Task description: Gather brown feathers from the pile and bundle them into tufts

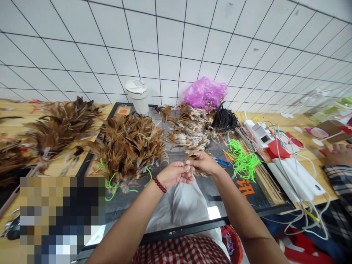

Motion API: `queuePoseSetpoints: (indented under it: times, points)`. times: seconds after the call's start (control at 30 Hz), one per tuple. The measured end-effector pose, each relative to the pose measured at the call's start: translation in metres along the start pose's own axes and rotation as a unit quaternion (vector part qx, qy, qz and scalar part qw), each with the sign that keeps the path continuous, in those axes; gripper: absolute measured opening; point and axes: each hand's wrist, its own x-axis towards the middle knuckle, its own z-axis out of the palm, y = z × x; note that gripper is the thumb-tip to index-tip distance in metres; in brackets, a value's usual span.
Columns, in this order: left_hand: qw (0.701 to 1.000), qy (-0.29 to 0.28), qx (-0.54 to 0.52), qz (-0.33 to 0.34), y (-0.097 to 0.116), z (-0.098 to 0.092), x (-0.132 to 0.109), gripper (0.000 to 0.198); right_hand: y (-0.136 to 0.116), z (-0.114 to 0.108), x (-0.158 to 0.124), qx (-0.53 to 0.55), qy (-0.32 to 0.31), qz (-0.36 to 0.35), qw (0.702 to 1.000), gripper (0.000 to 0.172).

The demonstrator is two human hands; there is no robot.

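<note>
My left hand (176, 173), with a red bead bracelet on the wrist, meets my right hand (202, 162) over the glass-topped table (192, 220). Both hands are closed in a pinch on a small bunch of brown feathers (194, 157) held between them. A large pile of brown feathers (128, 146) tied with green cord lies just left of my hands. A smaller pile of loose pale and brown feathers (188, 130) lies behind them. Bright green cords (242, 157) and blue scissors (221, 161) lie to the right of my right hand.
A white lidded cup (137, 95) and a pink plastic bag (205, 91) stand by the tiled wall. More feather bundles (59, 124) lie at the left. White power strips and cables (288, 172) lie at the right, beside another person's hand (338, 154).
</note>
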Motion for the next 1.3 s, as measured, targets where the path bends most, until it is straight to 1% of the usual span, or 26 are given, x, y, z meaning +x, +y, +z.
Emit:
queuePoseSetpoints:
  times: [0.03,0.07,0.13,0.2,0.23,0.27,0.3,0.33,0.4,0.47,0.53,0.57,0.6,0.63,0.7,0.73,0.77,0.8,0.83,0.87,0.93,1.03,1.1,1.17,1.3]
  points:
    - [1.000,0.008,-0.004,0.009,-0.001,0.001,0.001,0.020,-0.003,0.000,0.000,-0.014,0.007,-0.010,1.000,0.029]
    - [1.000,0.014,-0.011,0.018,-0.003,0.001,0.002,0.019,-0.008,-0.002,0.002,-0.028,0.026,-0.028,0.999,0.029]
    - [0.998,0.025,-0.039,0.041,-0.003,0.003,0.003,0.017,-0.020,-0.011,0.010,-0.075,0.102,-0.080,0.989,0.027]
    - [0.995,0.042,-0.074,0.057,-0.003,0.005,0.003,0.014,-0.033,-0.027,0.026,-0.171,0.195,-0.124,0.958,0.024]
    - [0.992,0.053,-0.092,0.064,-0.002,0.005,0.003,0.012,-0.039,-0.035,0.036,-0.244,0.215,-0.124,0.938,0.021]
    - [0.989,0.063,-0.111,0.071,-0.001,0.005,0.003,0.011,-0.044,-0.043,0.047,-0.320,0.235,-0.113,0.911,0.017]
    - [0.986,0.070,-0.129,0.078,-0.001,0.004,0.003,0.009,-0.047,-0.049,0.059,-0.387,0.238,-0.097,0.886,0.014]
    - [0.983,0.074,-0.145,0.085,-0.001,0.003,0.004,0.009,-0.048,-0.054,0.071,-0.444,0.233,-0.098,0.860,0.013]
    - [0.977,0.077,-0.171,0.105,-0.001,0.001,0.005,0.007,-0.047,-0.057,0.092,-0.529,0.209,-0.096,0.817,0.019]
    - [0.972,0.075,-0.183,0.123,-0.002,-0.001,0.007,0.007,-0.041,-0.056,0.107,-0.580,0.182,-0.082,0.790,0.024]
    - [0.970,0.074,-0.188,0.135,-0.003,-0.002,0.008,0.008,-0.037,-0.055,0.114,-0.601,0.156,-0.071,0.781,0.026]
    - [0.969,0.075,-0.191,0.139,-0.003,-0.003,0.008,0.007,-0.036,-0.056,0.115,-0.596,0.154,-0.077,0.784,0.025]
    - [0.968,0.078,-0.193,0.142,-0.002,-0.003,0.008,0.007,-0.036,-0.057,0.114,-0.577,0.171,-0.093,0.793,0.023]
    - [0.966,0.084,-0.196,0.144,-0.002,-0.003,0.009,0.007,-0.037,-0.059,0.111,-0.542,0.205,-0.113,0.807,0.021]
    - [0.965,0.098,-0.198,0.144,-0.002,-0.003,0.009,0.007,-0.040,-0.063,0.099,-0.416,0.290,-0.145,0.850,0.014]
    - [0.964,0.104,-0.198,0.142,-0.001,-0.003,0.009,0.007,-0.042,-0.063,0.091,-0.331,0.318,-0.146,0.876,0.012]
    - [0.964,0.110,-0.198,0.140,-0.001,-0.002,0.009,0.007,-0.044,-0.061,0.081,-0.239,0.320,-0.136,0.907,0.014]
    - [0.963,0.115,-0.199,0.139,-0.001,-0.002,0.009,0.007,-0.045,-0.058,0.070,-0.153,0.296,-0.118,0.935,0.019]
    - [0.963,0.118,-0.199,0.138,-0.001,-0.001,0.009,0.007,-0.045,-0.053,0.060,-0.083,0.256,-0.094,0.958,0.023]
    - [0.963,0.121,-0.199,0.138,0.000,-0.001,0.010,0.007,-0.044,-0.046,0.049,-0.029,0.219,-0.071,0.973,0.027]
    - [0.963,0.125,-0.194,0.137,0.000,0.001,0.009,0.007,-0.039,-0.030,0.032,0.043,0.178,-0.039,0.982,0.030]
    - [0.969,0.127,-0.172,0.119,0.001,0.003,0.009,0.008,-0.025,-0.007,0.019,0.066,0.178,-0.034,0.981,0.029]
    - [0.973,0.131,-0.160,0.104,0.001,0.004,0.008,0.008,-0.016,0.003,0.017,0.037,0.184,-0.048,0.981,0.027]
    - [0.975,0.130,-0.154,0.095,0.002,0.004,0.008,0.007,-0.009,0.009,0.018,-0.007,0.180,-0.059,0.982,0.027]
    - [0.978,0.119,-0.145,0.090,0.002,0.002,0.009,0.009,-0.001,0.012,0.020,-0.086,0.159,-0.082,0.980,0.028]
